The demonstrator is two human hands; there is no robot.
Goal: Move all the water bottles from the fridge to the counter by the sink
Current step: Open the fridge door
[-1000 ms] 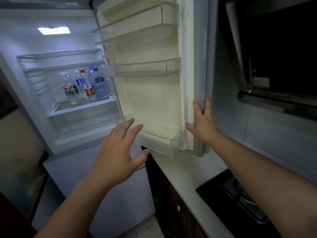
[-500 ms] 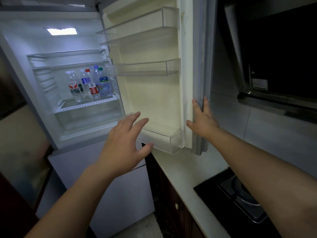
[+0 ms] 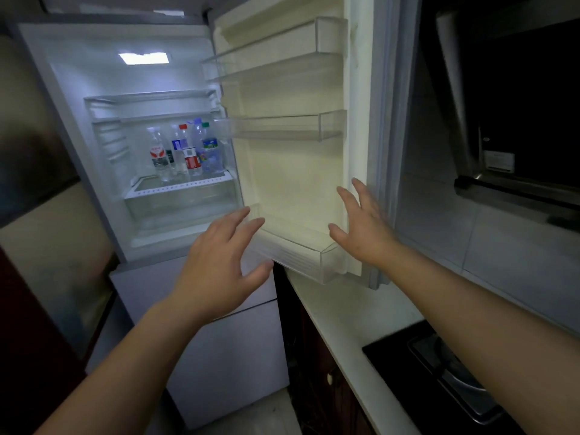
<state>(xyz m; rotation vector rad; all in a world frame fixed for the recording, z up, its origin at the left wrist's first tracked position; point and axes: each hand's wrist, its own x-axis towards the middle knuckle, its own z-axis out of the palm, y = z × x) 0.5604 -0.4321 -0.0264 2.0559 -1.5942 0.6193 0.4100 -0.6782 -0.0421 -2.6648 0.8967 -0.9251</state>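
Several clear water bottles with red, blue and green labels stand together on a shelf inside the lit fridge. Its door hangs open to the right with bare door racks. My left hand is raised in front of the fridge's lower edge, fingers spread, holding nothing. My right hand hovers in front of the door's outer edge, fingers spread, empty. Both hands are well short of the bottles.
A pale counter runs below the open door. A black gas hob sits at the lower right, with a dark range hood above it. The fridge's white lower door is shut. No sink is in view.
My right hand has come off the door's outer edge and shifted slightly left. My left hand has risen a little toward the fridge. The view has swung left.
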